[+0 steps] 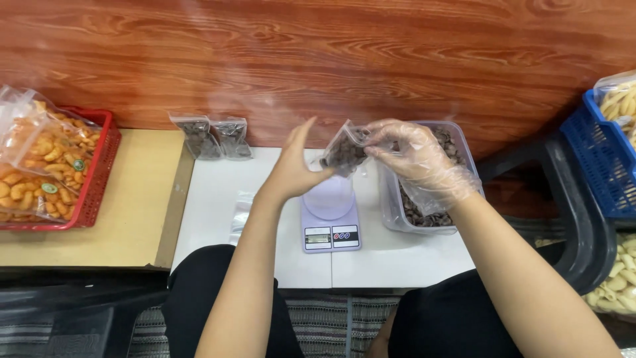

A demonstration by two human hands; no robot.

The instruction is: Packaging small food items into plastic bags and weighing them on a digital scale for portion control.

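Note:
Both hands hold a small clear bag of dark brown pieces [343, 154] above a white digital kitchen scale [330, 222]. My left hand [293, 167] is bare and supports the bag's lower left side with its fingers stretched up. My right hand [419, 159], in a thin clear plastic glove, pinches the bag's top edge. Behind and to the right of the scale stands a clear plastic tub [397, 213] partly filled with the same dark pieces.
Two filled small bags [211, 137] lean on the wooden wall at the back of the white table [212, 199]. Empty clear bags [241, 215] lie left of the scale. A red basket of yellow snack bags [93, 182] stands at left, a blue crate [606, 162] at right.

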